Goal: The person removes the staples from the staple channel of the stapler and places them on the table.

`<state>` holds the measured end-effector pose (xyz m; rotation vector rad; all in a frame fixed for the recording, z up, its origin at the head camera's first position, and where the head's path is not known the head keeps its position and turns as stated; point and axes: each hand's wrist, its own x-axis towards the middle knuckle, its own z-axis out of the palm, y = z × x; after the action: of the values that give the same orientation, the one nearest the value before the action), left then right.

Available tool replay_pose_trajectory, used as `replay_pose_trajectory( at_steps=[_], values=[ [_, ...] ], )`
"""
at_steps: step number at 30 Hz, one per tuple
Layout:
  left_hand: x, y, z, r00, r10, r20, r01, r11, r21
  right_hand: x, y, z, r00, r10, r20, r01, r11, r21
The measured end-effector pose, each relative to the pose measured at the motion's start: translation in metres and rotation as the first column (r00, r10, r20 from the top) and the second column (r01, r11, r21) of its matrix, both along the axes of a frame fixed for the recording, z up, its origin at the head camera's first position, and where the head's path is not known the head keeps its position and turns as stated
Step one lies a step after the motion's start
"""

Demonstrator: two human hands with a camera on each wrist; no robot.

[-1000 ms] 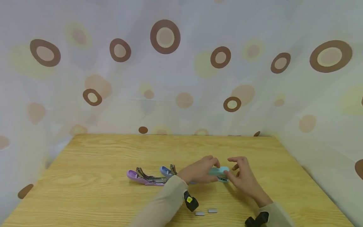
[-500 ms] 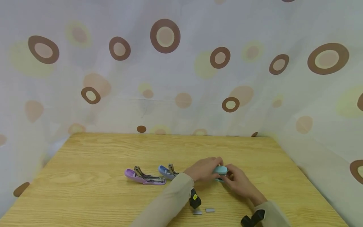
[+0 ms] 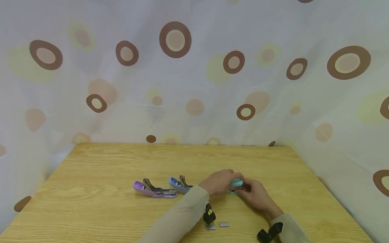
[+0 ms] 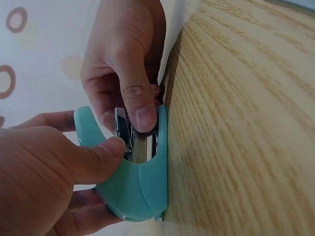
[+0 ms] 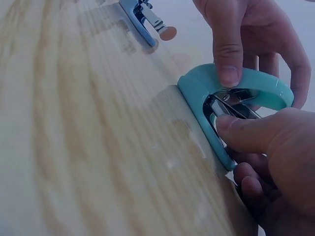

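Gripping the teal stapler (image 3: 236, 183) on the wooden table (image 3: 100, 216), the left hand (image 3: 217, 182) curls round its top; the right hand (image 3: 255, 195) thumb presses inside, probably the staple channel. Slipping could pinch that thumb.

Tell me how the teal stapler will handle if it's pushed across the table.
The teal stapler looks like smooth, rigid plastic, so it would probably slide rather than bend. Its flat base lies on the wooden table, so rolling seems unlikely. Small beside the left hand and right hand, it is probably light.
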<state>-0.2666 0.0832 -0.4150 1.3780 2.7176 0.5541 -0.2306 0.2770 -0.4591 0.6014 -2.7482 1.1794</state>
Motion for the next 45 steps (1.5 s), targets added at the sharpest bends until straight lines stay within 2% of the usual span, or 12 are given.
replay_pose_trajectory(
  at_steps=[4, 8, 15, 18, 22, 26, 31, 34, 42, 45],
  values=[
    [-0.004, -0.004, -0.004, 0.998, 0.008, 0.055, -0.01, 0.999, 0.037, 0.001, -0.001, 0.0, 0.999, -0.049, 0.015, 0.049, 0.999, 0.004],
    [-0.007, -0.01, -0.008, 0.994, 0.001, 0.113, -0.014, 0.993, 0.116, 0.0, -0.001, 0.002, 0.996, -0.089, 0.016, 0.089, 0.996, 0.002],
    [-0.006, -0.027, -0.017, 0.976, -0.008, 0.218, -0.054, 0.959, 0.277, 0.002, -0.003, 0.004, 0.994, -0.098, 0.039, 0.098, 0.995, -0.003],
    [-0.005, -0.032, -0.017, 0.977, -0.023, 0.214, -0.044, 0.952, 0.303, 0.002, -0.003, 0.004, 0.994, -0.097, 0.044, 0.097, 0.995, 0.002],
    [-0.001, -0.034, -0.013, 0.982, -0.023, 0.188, -0.036, 0.952, 0.304, 0.003, -0.002, 0.004, 0.994, -0.092, 0.05, 0.093, 0.996, 0.001],
    [0.001, -0.036, -0.01, 0.974, 0.032, 0.225, -0.099, 0.95, 0.296, 0.003, -0.002, 0.003, 0.993, -0.105, 0.049, 0.105, 0.994, -0.002],
    [0.003, -0.043, -0.007, 0.948, 0.133, 0.289, -0.204, 0.951, 0.232, 0.001, -0.003, 0.001, 0.993, -0.113, 0.023, 0.112, 0.994, 0.006],
    [0.004, -0.047, -0.007, 0.934, 0.188, 0.304, -0.253, 0.949, 0.19, 0.0, -0.002, 0.001, 0.994, -0.111, 0.007, 0.111, 0.994, 0.002],
    [0.008, -0.051, -0.007, 0.901, 0.293, 0.321, -0.348, 0.929, 0.129, 0.002, -0.002, 0.001, 0.996, -0.088, 0.013, 0.088, 0.996, 0.008],
    [0.009, -0.051, -0.008, 0.897, 0.308, 0.317, -0.365, 0.921, 0.137, 0.003, -0.002, 0.001, 0.997, -0.079, -0.002, 0.079, 0.997, 0.007]
  ],
)
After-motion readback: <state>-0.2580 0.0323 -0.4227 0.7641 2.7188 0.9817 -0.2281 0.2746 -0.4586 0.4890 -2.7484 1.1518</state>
